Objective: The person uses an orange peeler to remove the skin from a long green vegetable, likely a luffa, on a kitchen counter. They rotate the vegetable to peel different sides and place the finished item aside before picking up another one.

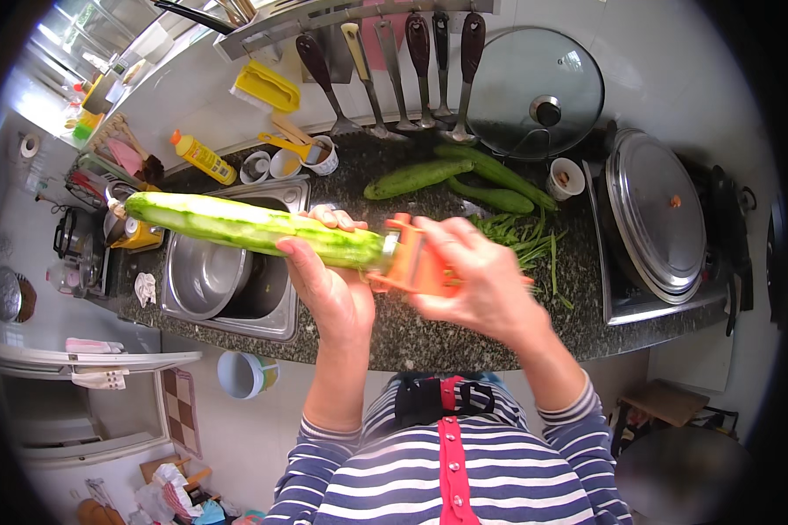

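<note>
A long green gourd (pixel 249 226), mostly peeled to pale green with darker streaks, lies across my left hand (pixel 331 279), whose fingers and thumb wrap its right part. My right hand (pixel 476 275) grips an orange peeler (pixel 414 259), slightly blurred, with its metal blade at the gourd's right end. Green peelings (pixel 515 239) lie heaped on the granite counter behind and right of my right hand. Farther back rest several unpeeled gourds (pixel 420 179), near a white cup (pixel 565 179) with small brown bits inside.
At left, a steel basin (pixel 207 272) sits in the sink (pixel 287 321). A large lidded pan (pixel 656 213) stands on the stove at right. A glass lid (pixel 532 85) leans against the wall beside hanging utensils (pixel 420 65). Cups and a yellow bottle (pixel 203 157) stand behind the sink.
</note>
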Tool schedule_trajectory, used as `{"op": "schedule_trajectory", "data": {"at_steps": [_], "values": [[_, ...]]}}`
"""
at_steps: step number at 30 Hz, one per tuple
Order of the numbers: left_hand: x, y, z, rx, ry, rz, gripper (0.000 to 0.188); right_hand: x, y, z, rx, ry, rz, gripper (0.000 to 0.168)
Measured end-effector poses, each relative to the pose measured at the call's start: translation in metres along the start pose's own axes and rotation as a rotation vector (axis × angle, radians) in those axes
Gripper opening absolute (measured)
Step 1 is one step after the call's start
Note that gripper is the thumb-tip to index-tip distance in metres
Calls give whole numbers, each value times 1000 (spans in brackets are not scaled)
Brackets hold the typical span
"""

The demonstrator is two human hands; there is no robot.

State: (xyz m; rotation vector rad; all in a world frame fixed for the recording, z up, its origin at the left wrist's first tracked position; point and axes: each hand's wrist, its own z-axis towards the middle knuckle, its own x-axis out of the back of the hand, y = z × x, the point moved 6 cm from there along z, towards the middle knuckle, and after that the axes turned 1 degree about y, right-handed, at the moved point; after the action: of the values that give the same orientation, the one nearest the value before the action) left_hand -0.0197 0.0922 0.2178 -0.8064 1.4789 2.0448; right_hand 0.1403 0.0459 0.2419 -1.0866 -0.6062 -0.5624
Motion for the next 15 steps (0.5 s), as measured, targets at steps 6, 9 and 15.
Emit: {"op": "schedule_trajectory", "data": {"at_steps": [6, 9, 15], "values": [[18, 0, 12, 34, -8, -88, 47, 57, 78, -69, -333, 53, 141, 70], [29, 1, 16, 30, -2, -130, 48, 59, 100, -81, -411, 89, 416, 69], [40, -5, 30, 90, -76, -356, 55, 39, 143, -92, -435, 82, -448, 62]]}}
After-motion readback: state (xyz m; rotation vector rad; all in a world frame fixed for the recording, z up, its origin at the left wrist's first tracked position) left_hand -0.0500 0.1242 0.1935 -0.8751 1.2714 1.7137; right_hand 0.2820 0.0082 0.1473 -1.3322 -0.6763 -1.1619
